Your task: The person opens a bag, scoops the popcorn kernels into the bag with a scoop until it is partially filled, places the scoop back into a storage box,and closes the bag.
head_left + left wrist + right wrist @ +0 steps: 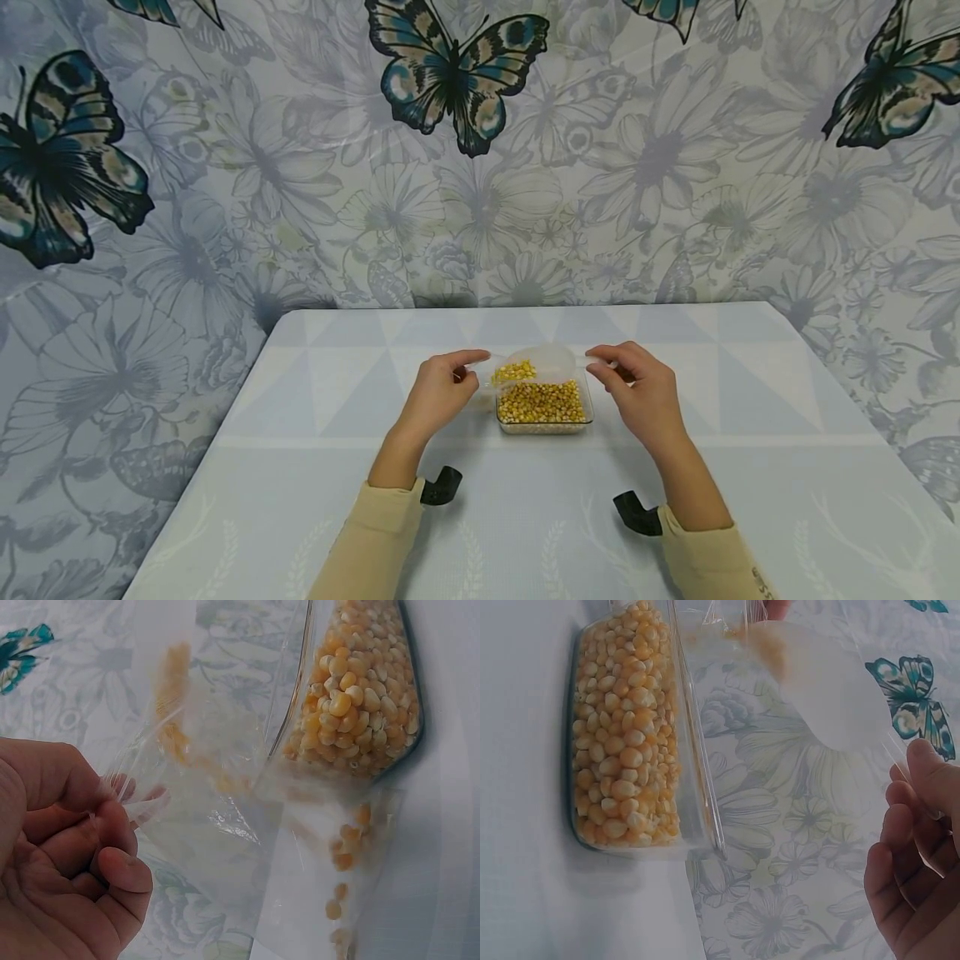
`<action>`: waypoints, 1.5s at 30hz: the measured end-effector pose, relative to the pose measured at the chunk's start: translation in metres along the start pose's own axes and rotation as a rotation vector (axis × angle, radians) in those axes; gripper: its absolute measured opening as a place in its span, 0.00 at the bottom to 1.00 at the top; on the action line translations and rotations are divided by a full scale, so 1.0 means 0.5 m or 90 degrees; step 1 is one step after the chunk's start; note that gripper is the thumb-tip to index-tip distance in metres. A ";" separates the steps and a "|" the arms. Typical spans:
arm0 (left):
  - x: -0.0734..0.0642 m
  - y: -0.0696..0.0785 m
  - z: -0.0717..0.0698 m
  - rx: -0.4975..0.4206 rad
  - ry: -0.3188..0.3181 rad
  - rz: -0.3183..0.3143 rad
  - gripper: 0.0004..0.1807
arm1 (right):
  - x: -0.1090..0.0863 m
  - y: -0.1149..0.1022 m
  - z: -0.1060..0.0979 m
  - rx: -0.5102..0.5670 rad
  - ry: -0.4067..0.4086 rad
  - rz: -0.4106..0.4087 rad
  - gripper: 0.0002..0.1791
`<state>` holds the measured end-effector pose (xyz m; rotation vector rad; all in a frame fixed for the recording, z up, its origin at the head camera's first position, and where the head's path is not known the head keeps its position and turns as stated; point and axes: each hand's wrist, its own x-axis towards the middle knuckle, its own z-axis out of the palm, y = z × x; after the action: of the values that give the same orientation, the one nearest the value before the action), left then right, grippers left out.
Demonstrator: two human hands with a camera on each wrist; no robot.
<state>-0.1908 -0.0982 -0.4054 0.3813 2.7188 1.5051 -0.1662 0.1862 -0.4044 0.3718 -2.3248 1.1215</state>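
Note:
A rectangular clear glass container (543, 429) stands on the table, filled with yellow corn kernels (540, 403). Just above and behind it, both hands stretch a clear plastic bag (553, 363) between them. Some kernels (513, 372) lie inside the bag, toward its left side. My left hand (441, 390) pinches the bag's left edge between thumb and fingers; the left wrist view shows crumpled film at the fingertips (112, 817). On the other side my right hand (643, 398) pinches the right edge, its other fingers loosely bent in the right wrist view. Neither hand touches the glass.
A pale patterned table (315, 500) bears the container. Behind it hangs a wall covering with flowers and butterflies (453, 75). Black straps or mounts (442, 486) project from both sleeve cuffs.

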 end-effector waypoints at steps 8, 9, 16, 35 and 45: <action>0.001 -0.002 0.001 -0.003 0.000 0.000 0.24 | 0.000 -0.009 0.000 -0.024 0.008 -0.027 0.12; 0.001 -0.002 0.002 -0.004 -0.001 -0.001 0.24 | -0.001 -0.009 0.000 -0.023 0.009 -0.031 0.12; -0.001 -0.001 0.000 -0.024 -0.010 -0.004 0.24 | 0.001 -0.010 0.000 -0.030 0.008 -0.052 0.13; 0.003 -0.012 0.006 -0.056 0.015 -0.023 0.21 | 0.001 -0.021 0.000 -0.067 0.015 -0.087 0.14; 0.008 -0.021 0.016 -0.113 0.021 -0.035 0.19 | -0.001 -0.027 0.005 -0.104 0.031 -0.130 0.15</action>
<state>-0.1958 -0.0958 -0.4179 0.2778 2.5679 1.7353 -0.1605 0.1761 -0.3973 0.5020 -2.2576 0.8278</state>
